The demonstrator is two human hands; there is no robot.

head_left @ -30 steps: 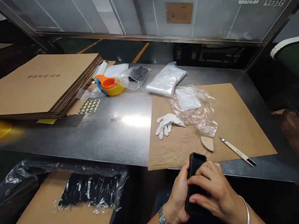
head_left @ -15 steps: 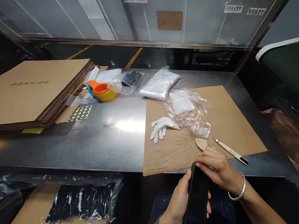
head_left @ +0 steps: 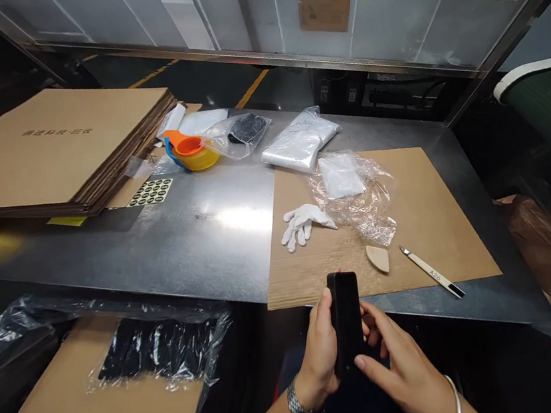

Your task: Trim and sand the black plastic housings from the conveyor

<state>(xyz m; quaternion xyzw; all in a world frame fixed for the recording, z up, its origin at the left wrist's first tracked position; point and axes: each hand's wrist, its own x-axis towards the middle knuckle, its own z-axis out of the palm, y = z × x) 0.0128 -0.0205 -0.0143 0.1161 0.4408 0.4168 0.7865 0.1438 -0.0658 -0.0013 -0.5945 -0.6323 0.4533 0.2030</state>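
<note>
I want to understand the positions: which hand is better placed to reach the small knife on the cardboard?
Probably the right hand: the small knife lies on its side, while the left hand grips the black case.

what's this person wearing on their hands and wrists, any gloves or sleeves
Both hands are bare, with no gloves on. The left hand has a silver metal link watch on its wrist. The right hand has a thin, plain silver bangle on its wrist. No sleeves show: both forearms are uncovered as far as the picture's lower edge.

White glove (head_left: 303, 221) on cardboard sheet (head_left: 437, 213); crumpled plastic bag (head_left: 357, 196) beside; knife (head_left: 431, 272) near front edge
</note>
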